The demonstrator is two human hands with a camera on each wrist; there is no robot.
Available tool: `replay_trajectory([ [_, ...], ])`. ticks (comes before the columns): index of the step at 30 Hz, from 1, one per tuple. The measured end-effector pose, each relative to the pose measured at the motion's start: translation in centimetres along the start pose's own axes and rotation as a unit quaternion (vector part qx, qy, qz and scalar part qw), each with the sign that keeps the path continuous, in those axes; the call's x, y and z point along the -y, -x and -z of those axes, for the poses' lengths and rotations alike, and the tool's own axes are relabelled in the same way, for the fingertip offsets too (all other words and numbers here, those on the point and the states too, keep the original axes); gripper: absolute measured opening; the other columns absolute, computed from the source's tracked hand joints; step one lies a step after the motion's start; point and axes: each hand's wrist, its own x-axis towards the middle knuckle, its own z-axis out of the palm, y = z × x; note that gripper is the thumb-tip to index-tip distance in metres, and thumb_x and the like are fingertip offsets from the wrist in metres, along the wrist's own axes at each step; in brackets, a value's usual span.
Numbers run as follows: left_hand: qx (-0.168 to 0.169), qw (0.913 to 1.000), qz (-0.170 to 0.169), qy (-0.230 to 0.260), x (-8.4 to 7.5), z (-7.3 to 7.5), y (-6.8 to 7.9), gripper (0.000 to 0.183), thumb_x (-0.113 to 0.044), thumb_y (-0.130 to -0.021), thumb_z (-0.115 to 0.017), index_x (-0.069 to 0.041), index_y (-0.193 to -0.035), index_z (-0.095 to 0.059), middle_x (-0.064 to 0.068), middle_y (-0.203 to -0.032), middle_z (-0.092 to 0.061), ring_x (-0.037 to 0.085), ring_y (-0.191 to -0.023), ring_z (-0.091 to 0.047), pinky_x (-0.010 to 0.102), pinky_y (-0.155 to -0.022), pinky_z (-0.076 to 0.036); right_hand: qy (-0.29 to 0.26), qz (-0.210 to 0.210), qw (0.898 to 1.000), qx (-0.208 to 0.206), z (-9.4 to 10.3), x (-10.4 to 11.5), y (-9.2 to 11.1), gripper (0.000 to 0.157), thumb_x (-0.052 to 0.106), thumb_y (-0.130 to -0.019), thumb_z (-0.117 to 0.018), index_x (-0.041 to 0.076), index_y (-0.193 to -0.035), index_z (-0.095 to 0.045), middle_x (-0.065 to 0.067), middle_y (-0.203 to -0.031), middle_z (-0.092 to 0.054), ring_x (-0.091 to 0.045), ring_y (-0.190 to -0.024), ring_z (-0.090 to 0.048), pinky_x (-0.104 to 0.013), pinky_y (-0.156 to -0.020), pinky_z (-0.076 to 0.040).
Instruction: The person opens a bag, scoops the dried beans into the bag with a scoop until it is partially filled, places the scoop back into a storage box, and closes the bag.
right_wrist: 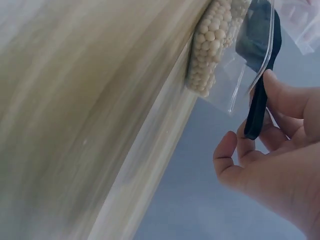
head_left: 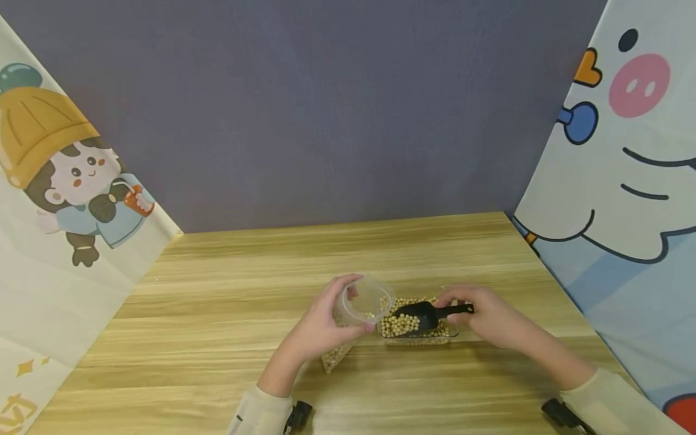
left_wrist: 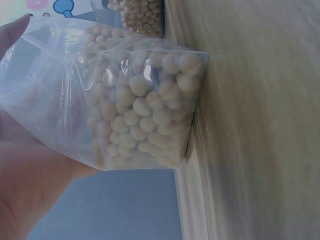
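Note:
My left hand (head_left: 321, 320) grips a clear plastic bag (left_wrist: 125, 100) by its upper part, its mouth spread round in the head view. Pale round beans (left_wrist: 142, 107) fill the bag's lower part, which stands on the table. Just right of it is a clear rectangular container (head_left: 418, 341) of the same beans. My right hand (head_left: 484, 314) pinches the handle of a black scoop (head_left: 429, 314) between thumb and fingers. Beans lie at the scoop's front, over the container and close to the bag's mouth. In the right wrist view, the container's wall partly covers the scoop (right_wrist: 257, 110).
The wood-grain table (head_left: 217, 302) extends around both hands. A grey panel (head_left: 326, 121) rises behind it. Printed cartoon panels stand on the left (head_left: 32, 272) and right (head_left: 609, 290).

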Motion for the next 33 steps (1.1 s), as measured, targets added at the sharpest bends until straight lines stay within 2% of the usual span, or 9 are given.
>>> replay_trajectory([
  [5,-0.002,1.0,-0.003,0.001,0.0,0.0,0.0,0.094,-0.029,-0.077,-0.094,-0.025,-0.158,-0.046,0.008,-0.138,-0.06,0.036,-0.127,-0.062,0.056,-0.107,-0.056,-0.011,-0.005,1.0,-0.019,0.6,-0.5,0.4,0.025,0.008,-0.097,-0.073,0.021,-0.118,-0.076,-0.013,-0.135,-0.072,-0.046,-0.129,-0.062,-0.069,-0.106,-0.051],
  [8,-0.002,1.0,-0.004,0.002,0.0,0.0,0.0,0.094,-0.029,-0.077,-0.094,-0.024,-0.158,-0.046,0.007,-0.137,-0.06,0.036,-0.126,-0.062,0.056,-0.107,-0.056,-0.011,-0.002,0.999,-0.032,1.2,-0.6,0.5,0.025,0.008,-0.097,-0.072,0.019,-0.119,-0.076,-0.012,-0.133,-0.073,-0.042,-0.125,-0.063,-0.067,-0.104,-0.052],
  [9,-0.001,1.0,-0.005,0.003,0.0,0.0,0.0,0.094,-0.028,-0.077,-0.094,-0.024,-0.158,-0.046,0.007,-0.137,-0.06,0.036,-0.126,-0.062,0.056,-0.107,-0.056,-0.007,0.001,0.999,-0.038,1.5,-0.5,0.5,0.024,0.008,-0.097,-0.073,0.018,-0.119,-0.076,-0.011,-0.131,-0.073,-0.041,-0.124,-0.064,-0.065,-0.102,-0.053],
  [13,0.001,1.0,-0.006,0.003,-0.1,0.0,0.0,0.094,-0.028,-0.078,-0.094,-0.022,-0.158,-0.046,0.009,-0.137,-0.06,0.037,-0.126,-0.062,0.055,-0.106,-0.056,0.024,0.018,0.997,-0.074,3.2,0.4,0.4,0.023,0.008,-0.096,-0.075,0.017,-0.118,-0.077,-0.008,-0.125,-0.075,-0.031,-0.114,-0.065,-0.045,-0.093,-0.057],
  [16,0.002,1.0,-0.004,0.004,-0.1,0.0,0.0,0.094,-0.027,-0.077,-0.094,-0.024,-0.158,-0.046,0.01,-0.138,-0.06,0.037,-0.126,-0.062,0.055,-0.106,-0.057,0.048,0.022,0.994,-0.095,4.5,1.6,0.2,0.023,0.009,-0.097,-0.076,0.017,-0.119,-0.078,-0.008,-0.124,-0.076,-0.027,-0.11,-0.066,-0.038,-0.087,-0.056],
  [23,0.001,1.0,-0.003,0.007,-0.1,0.1,0.0,0.095,-0.027,-0.077,-0.094,-0.023,-0.158,-0.045,0.009,-0.137,-0.06,0.038,-0.125,-0.062,0.055,-0.105,-0.057,0.065,0.017,0.994,-0.09,5.5,4.8,-0.6,0.024,0.014,-0.099,-0.074,0.019,-0.123,-0.077,-0.012,-0.135,-0.073,-0.038,-0.121,-0.067,-0.063,-0.099,-0.055],
  [28,0.0,1.0,-0.009,0.004,0.0,0.1,-0.1,0.094,-0.027,-0.077,-0.094,-0.025,-0.158,-0.046,0.005,-0.134,-0.06,0.032,-0.121,-0.062,0.048,-0.102,-0.057,0.078,0.051,0.992,-0.087,5.2,6.8,-1.4,0.025,0.011,-0.097,-0.075,0.02,-0.12,-0.079,-0.008,-0.131,-0.076,-0.04,-0.126,-0.067,-0.063,-0.105,-0.053],
  [33,0.001,0.9999,-0.01,0.002,0.0,0.1,-0.1,0.093,-0.027,-0.077,-0.094,-0.026,-0.157,-0.047,0.003,-0.132,-0.06,0.026,-0.118,-0.061,0.041,-0.1,-0.055,0.13,0.1,0.982,-0.093,4.6,8.4,-2.0,0.026,0.008,-0.094,-0.079,0.019,-0.117,-0.081,-0.002,-0.121,-0.077,-0.032,-0.118,-0.067,-0.056,-0.098,-0.056],
])
